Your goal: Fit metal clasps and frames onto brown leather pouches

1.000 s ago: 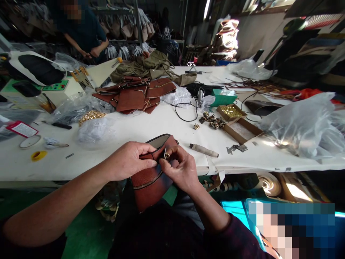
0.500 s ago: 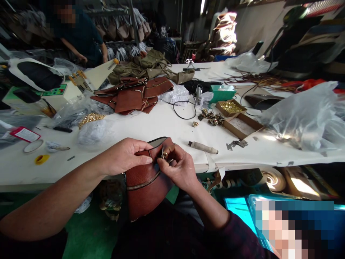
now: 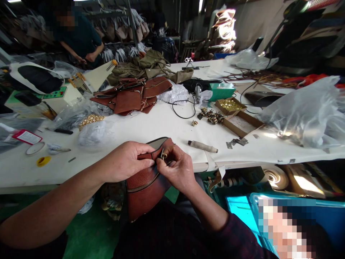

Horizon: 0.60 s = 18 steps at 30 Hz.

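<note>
A brown leather bag [image 3: 142, 190] with a brass zipper across its front hangs at the table's near edge, its upper rim standing open. My left hand [image 3: 125, 162] pinches that rim, thumb on the outside and fingers inside. At the rim's right side, my right hand [image 3: 176, 167] pinches a small brass-coloured metal clasp [image 3: 164, 156] against the leather. Its fingers partly cover the clasp, so how it is fixed cannot be seen. On the table, right of the bag, lies a tool with a wrapped pale handle [image 3: 202, 146].
Brown leather bags [image 3: 129, 99] lie piled behind my hands. Loose brass clasps [image 3: 211, 117] sit beside a cardboard box of gold pieces [image 3: 230, 105]. Metal plates [image 3: 237, 142] lie near the right edge. At left stand a machine [image 3: 51, 93] and a yellow tape roll [image 3: 43, 161]. A co-worker [image 3: 78, 39] stands beyond.
My left hand has shifted slightly along the rim, and my right hand stays on the clasp. The co-worker's hands have come closer together. The view has shifted slightly.
</note>
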Available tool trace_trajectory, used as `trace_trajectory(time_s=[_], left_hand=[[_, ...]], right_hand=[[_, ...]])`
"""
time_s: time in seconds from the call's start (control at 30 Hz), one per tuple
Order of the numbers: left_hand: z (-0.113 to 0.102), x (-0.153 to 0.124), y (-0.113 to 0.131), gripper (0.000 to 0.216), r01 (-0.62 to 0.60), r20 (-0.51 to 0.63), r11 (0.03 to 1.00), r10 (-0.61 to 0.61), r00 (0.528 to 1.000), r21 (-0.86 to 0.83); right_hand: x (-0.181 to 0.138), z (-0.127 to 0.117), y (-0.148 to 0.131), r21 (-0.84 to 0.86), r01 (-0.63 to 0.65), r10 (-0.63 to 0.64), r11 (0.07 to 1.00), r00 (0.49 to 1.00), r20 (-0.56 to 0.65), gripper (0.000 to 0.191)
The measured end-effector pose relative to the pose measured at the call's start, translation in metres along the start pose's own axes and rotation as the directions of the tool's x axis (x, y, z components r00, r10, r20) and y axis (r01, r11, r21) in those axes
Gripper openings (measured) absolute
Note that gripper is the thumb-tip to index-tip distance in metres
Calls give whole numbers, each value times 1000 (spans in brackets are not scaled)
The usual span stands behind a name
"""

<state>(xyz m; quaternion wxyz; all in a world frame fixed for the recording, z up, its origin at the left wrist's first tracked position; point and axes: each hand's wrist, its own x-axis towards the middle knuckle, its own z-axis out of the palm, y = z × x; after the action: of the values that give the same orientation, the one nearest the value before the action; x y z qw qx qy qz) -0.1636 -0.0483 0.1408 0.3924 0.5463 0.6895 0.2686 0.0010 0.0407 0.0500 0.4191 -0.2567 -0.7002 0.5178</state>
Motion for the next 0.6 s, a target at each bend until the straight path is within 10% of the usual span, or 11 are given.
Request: trace_trajectory(time_s=[0.6], left_hand=[[-1,-9,1,25,-108,-32,981,114,993,160]], right_hand=[[0,-11,8,106,-38,22,994,988,152,44]])
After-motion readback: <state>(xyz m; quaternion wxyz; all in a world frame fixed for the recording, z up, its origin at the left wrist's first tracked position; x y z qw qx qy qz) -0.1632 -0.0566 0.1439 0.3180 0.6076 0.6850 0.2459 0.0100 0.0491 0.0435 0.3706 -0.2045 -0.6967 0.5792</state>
